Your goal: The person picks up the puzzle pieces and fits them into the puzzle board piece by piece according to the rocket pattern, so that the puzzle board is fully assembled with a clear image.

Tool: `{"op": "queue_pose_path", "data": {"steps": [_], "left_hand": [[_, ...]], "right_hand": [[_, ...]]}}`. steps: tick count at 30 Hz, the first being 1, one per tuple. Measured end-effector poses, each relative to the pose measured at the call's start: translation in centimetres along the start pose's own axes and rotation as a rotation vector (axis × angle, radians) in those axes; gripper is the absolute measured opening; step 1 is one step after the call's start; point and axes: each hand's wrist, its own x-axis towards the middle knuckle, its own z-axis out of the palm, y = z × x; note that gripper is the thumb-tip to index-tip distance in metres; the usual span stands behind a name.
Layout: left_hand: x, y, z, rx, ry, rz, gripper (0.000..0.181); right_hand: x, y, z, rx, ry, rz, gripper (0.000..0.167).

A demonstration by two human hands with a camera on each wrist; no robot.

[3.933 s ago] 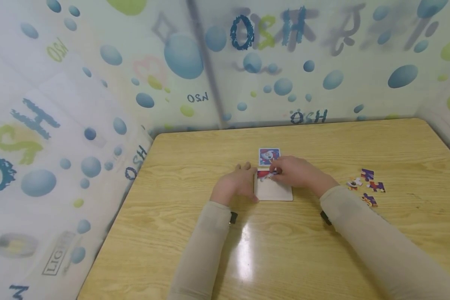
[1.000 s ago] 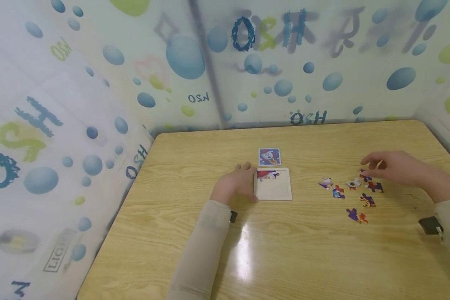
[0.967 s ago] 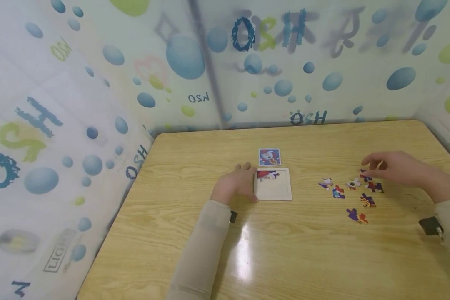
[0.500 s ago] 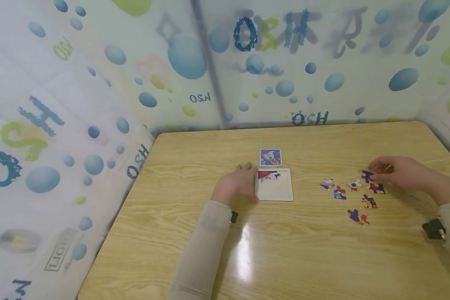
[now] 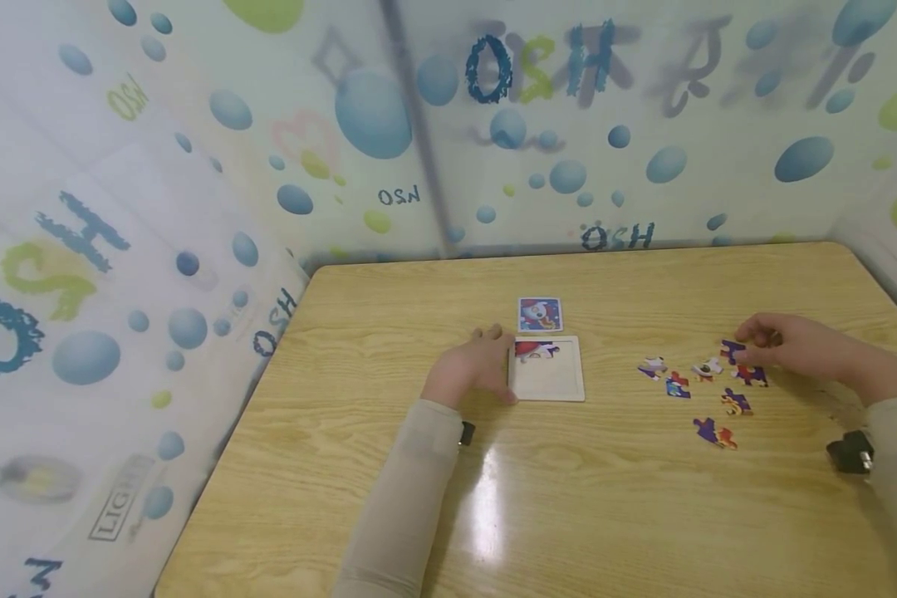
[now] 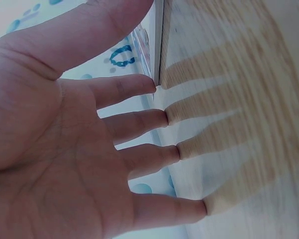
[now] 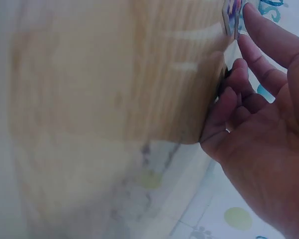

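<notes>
My left hand [image 5: 473, 365] lies at the left edge of a white puzzle tray [image 5: 568, 374], thumb and index finger touching its side and the fingers straight. Joined puzzle pieces [image 5: 536, 350] fill the tray's upper left corner. To the right, my right hand [image 5: 792, 342] has its thumb and index finger at the edge of a purple puzzle piece [image 5: 731, 351], seeming to pinch it. That piece [image 7: 231, 17] appears nearly edge-on at the fingertips in the right wrist view. The other fingers of my right hand curl against the table.
A picture card [image 5: 540, 315] with a white dog in red lies just behind the tray. Several loose pieces surround my right hand, among them a white one [image 5: 707, 369], a red one [image 5: 752, 375] and a purple-orange one [image 5: 736, 402]. A printed curtain [image 5: 568, 124] hangs behind the table [image 5: 359, 374].
My right hand left the tray for the loose pieces on the right, then lowered slightly to the purple piece. More pieces now show in the tray's right surroundings. My left hand stays put.
</notes>
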Motion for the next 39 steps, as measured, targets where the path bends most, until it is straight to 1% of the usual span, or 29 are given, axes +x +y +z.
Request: {"op": "queue_pose_path", "data": {"steps": [6,12,15,19,21,32,39], "left_hand": [[-0.04,0.16,-0.03,0.007,0.005,-0.002,0.105],[-0.04,0.19,0.01,-0.001,0.001,-0.01,0.104],[0.03,0.15,0.09,-0.004,0.0,-0.012,0.104],[0.12,0.1,0.18,0.004,0.002,-0.01,0.105],[0.11,0.1,0.15,0.01,0.004,-0.008,0.105],[-0.04,0.06,0.07,0.031,0.01,0.004,0.105],[-0.19,0.08,0.0,0.031,0.012,0.017,0.104]], "right_hand": [[-0.26,-0.18,0.02,-0.002,0.027,0.015,0.043],[-0.09,-0.72,-0.2,-0.025,0.023,0.029,0.039],[-0.13,-0.78,-0.24,-0.024,0.023,0.032,0.041],[-0.25,-0.7,-0.11,-0.007,0.021,0.042,0.049],[-0.23,-0.7,-0.04,-0.004,0.022,0.045,0.049],[-0.26,-0.7,0.03,-0.036,0.038,0.039,0.045],[-0.24,-0.6,0.35,-0.065,0.054,0.011,0.037]]}}
